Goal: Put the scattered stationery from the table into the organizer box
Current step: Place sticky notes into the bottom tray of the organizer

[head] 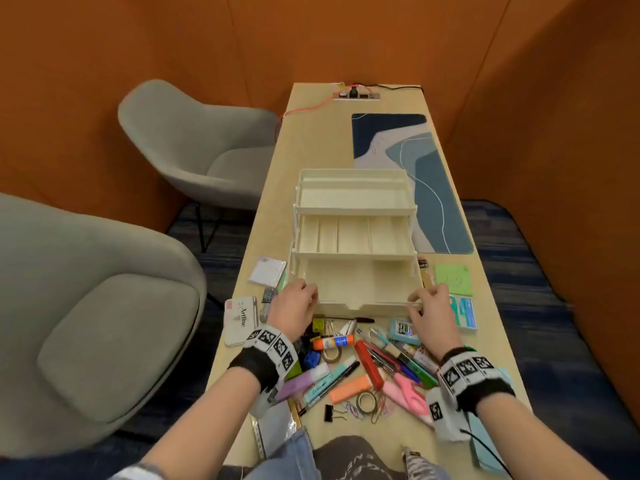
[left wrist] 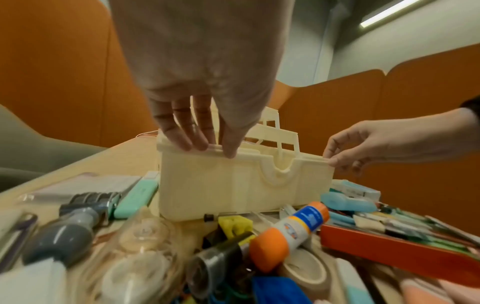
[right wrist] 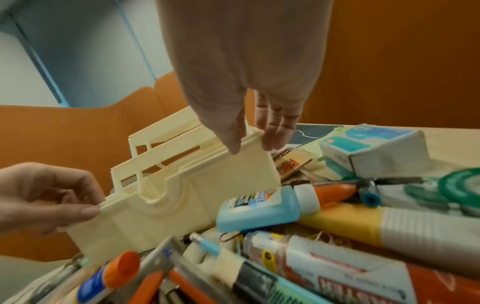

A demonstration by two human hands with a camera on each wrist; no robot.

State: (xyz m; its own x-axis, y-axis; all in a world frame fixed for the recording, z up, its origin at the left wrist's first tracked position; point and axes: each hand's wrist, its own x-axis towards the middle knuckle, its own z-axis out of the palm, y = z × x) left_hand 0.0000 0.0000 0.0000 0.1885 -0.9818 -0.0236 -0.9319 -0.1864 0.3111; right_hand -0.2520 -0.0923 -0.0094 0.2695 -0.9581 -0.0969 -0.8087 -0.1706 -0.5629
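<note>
both hands (head: pixel 296 304) (head: pixel 431 308) grip the organizer box's (head: pixel 353 237) near rim; its trays sit bare, stationery (head: pixel 367 365) heaped before it.

Both forearms reached forward from the near edge, bare, each wrist wrapped in a black band carrying a strip of black-and-white markers. Left hand (head: pixel 297 306) sat at the near-left corner of the organizer box (head: pixel 353 289), back of the hand up, fingers (left wrist: pixel 187 131) laid over the rim and thumb pressed on the front wall, pinching the edge. Right hand (head: pixel 431 311) mirrored it at the near-right corner, fingers (right wrist: pixel 275 131) draped over the side wall, thumb against the front face, gripping the rim. Wrists held level, well apart, elbows drawn back toward the body.
</note>
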